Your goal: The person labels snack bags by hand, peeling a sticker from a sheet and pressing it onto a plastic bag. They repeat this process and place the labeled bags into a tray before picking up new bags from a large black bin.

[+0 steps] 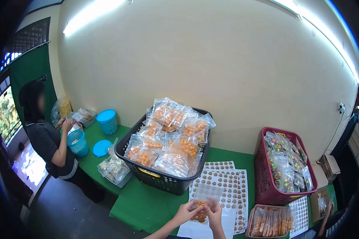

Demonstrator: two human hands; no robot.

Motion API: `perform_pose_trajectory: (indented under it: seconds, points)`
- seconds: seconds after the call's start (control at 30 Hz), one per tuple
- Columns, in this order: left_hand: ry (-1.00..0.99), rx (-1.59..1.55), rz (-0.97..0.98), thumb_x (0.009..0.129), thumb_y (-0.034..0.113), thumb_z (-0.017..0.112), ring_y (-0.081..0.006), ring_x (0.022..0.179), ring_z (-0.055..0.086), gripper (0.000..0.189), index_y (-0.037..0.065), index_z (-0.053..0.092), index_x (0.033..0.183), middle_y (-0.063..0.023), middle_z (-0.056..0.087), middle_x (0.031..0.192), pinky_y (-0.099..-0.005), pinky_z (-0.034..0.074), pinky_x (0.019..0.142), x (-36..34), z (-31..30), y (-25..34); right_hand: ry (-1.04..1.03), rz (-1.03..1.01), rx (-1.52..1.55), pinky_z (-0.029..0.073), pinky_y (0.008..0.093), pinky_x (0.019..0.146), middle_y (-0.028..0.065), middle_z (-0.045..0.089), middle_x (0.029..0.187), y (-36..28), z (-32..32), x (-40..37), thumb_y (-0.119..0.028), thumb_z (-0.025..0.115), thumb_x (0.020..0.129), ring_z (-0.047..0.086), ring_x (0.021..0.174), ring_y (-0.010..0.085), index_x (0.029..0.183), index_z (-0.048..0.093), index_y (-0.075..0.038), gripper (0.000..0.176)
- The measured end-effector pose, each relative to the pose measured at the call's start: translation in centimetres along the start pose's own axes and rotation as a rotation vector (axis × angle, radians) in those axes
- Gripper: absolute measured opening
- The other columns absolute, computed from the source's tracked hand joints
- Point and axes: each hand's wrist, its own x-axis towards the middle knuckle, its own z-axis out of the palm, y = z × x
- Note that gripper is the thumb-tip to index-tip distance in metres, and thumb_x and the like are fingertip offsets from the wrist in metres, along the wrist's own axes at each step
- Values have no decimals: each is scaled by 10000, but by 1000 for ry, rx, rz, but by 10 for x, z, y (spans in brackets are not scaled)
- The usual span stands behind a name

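Note:
A small clear plastic bag of round orange snacks (200, 218) is held between my two hands over the front of the table. My left hand (184, 213) pinches its left side, and my right hand (215, 214) grips the right side with the fingertips close together near the top. The bag overlaps sheets of round brown stickers (229, 190) lying under and beyond it. Just behind the hands stands a black basket (163, 184) heaped with similar filled bags (189, 145).
To the right are a maroon basket (263, 175) of colourful bags and a tray of upright orange packets (269, 223). Blue tubs (107, 123) and a container of pale bags (115, 169) stand left on the green cloth (147, 211). A co-worker (48, 139) stands at far left; another person's hand (330, 209) shows at right.

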Motion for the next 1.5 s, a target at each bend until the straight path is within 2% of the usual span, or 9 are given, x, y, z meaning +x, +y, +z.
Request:
perform_pose_trajectory:
  seconds: [0.17, 0.47, 0.67, 0.87, 0.97, 1.07, 1.2, 1.33, 1.5]
  points:
    - [-84, -112, 68, 822, 113, 571, -102, 863, 574, 263, -30, 506, 1033, -40, 585, 938, -220, 462, 754, -5, 1, -1, -24, 37, -79, 462, 248, 667, 80, 608, 802, 6, -9, -2, -63, 607, 784, 575, 720, 124, 857, 566, 27, 122]
    - [128, -110, 85, 809, 181, 603, -24, 705, 521, 214, 4, 576, 927, 14, 586, 776, -170, 429, 620, -21, -3, 13, -137, 79, -96, 448, 229, 675, 63, 598, 801, 10, 3, -3, -66, 603, 784, 558, 717, 108, 881, 554, 16, 136]
    - [227, -45, 114, 813, 170, 596, -44, 713, 542, 213, -17, 573, 911, -30, 613, 802, -186, 444, 619, -20, -6, 9, -205, 83, -43, 447, 235, 704, 66, 586, 868, 4, 11, -9, -74, 621, 770, 553, 775, 108, 939, 525, 12, 213]
    - [256, 38, 113, 819, 162, 586, -57, 706, 554, 214, -28, 573, 917, -44, 621, 803, -198, 452, 622, -15, -5, 7, -194, 24, -142, 445, 238, 712, 72, 588, 871, 6, 8, -4, -67, 634, 758, 555, 799, 113, 920, 525, 16, 213]
    - [257, 396, 38, 804, 205, 606, -88, 723, 579, 263, -14, 582, 948, -65, 627, 788, -228, 474, 640, -12, -12, 28, -200, 72, -101, 444, 235, 709, 70, 588, 864, 13, -1, 2, -76, 641, 754, 555, 793, 114, 911, 527, 18, 215]
    - [238, -16, 182, 807, 170, 601, -105, 769, 582, 221, -14, 591, 930, -65, 623, 820, -229, 465, 691, 2, -13, 20, -270, 144, -142, 439, 237, 712, 60, 589, 859, -7, -3, 1, -159, 670, 740, 556, 805, 109, 928, 537, 8, 284]
    - [256, -250, 274, 822, 109, 573, -96, 788, 572, 166, -32, 600, 906, -63, 616, 827, -212, 450, 719, 19, -13, 31, -369, 111, -280, 431, 240, 722, 39, 587, 860, -17, -7, 2, -167, 701, 706, 549, 817, 100, 960, 546, -20, 332]
    - [187, -139, 246, 805, 111, 596, -86, 757, 570, 177, -33, 605, 906, -62, 623, 824, -208, 453, 686, 19, -2, 33, -255, -31, -170, 427, 228, 728, 28, 579, 856, -5, -18, 14, -57, 683, 702, 537, 810, 111, 991, 551, -7, 323]
    - [123, 2, 250, 802, 93, 597, -82, 761, 568, 151, -17, 606, 905, -52, 619, 832, -209, 457, 683, 10, 11, 29, -140, -99, -135, 410, 202, 648, 19, 576, 781, -17, -19, 19, -41, 631, 751, 525, 728, 81, 805, 606, -1, 72]
